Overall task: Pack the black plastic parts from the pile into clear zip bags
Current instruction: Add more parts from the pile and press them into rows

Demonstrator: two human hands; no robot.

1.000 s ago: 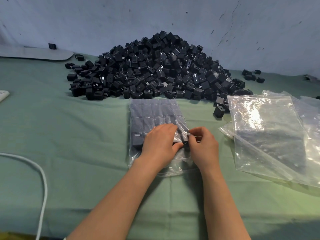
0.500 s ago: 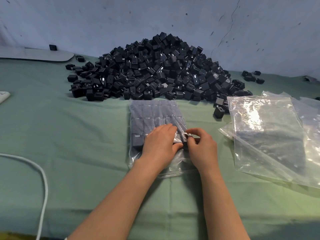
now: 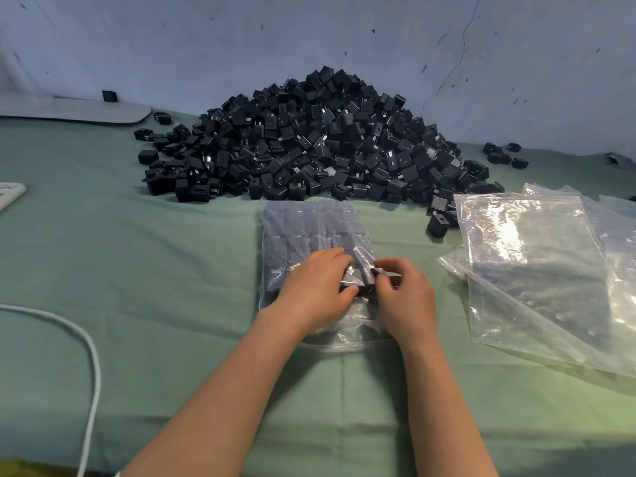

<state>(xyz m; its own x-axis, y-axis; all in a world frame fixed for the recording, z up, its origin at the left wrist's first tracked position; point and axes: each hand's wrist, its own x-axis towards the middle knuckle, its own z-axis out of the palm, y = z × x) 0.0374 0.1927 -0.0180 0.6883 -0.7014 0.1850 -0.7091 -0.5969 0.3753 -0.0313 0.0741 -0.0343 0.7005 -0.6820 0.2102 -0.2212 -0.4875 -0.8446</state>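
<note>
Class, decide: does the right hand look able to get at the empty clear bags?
Probably yes: the empty bags lie just right of the right hand, nothing between, though it pinches the filled bag.

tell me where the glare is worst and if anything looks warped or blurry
Head view: harshest glare on the empty zip bags at right; softer sheen on the filled zip bag; wide-angle stretch in the forearms near the bottom edge; pile of black plug parts fairly sharp.

The green-clothed table (image 3: 172,270) bears a pile of black parts (image 3: 320,142), a part-filled zip bag (image 3: 309,225) and empty bags (image 3: 533,270).
</note>
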